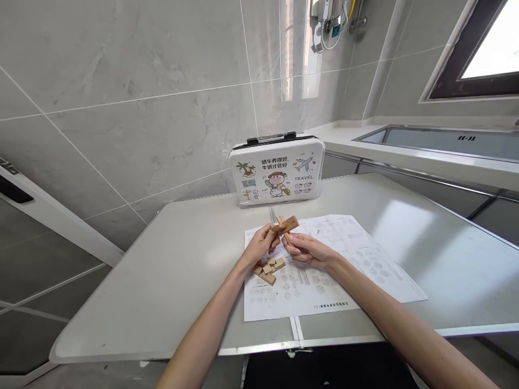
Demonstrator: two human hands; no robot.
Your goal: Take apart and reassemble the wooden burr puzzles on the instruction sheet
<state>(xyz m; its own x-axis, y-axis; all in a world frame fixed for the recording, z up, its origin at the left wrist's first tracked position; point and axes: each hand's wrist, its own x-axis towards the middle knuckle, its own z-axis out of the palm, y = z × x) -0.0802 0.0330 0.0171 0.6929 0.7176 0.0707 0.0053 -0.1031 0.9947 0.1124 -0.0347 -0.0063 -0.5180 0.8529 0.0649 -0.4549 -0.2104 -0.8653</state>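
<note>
Just below and right of the frame's centre, we pinched crossed wooden pieces (290,223) between the fingers of our left hand (261,244) and right hand (307,250). Lower, near our left wrist, more wooden blocks (267,269) lay on a printed sheet (344,286). A white case (259,178) stood upright, upper centre.

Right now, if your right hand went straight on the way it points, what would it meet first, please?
Beyond the wooden pieces in its grip, the right hand would probably meet the left hand first, though the depth between the two is unclear.
</note>
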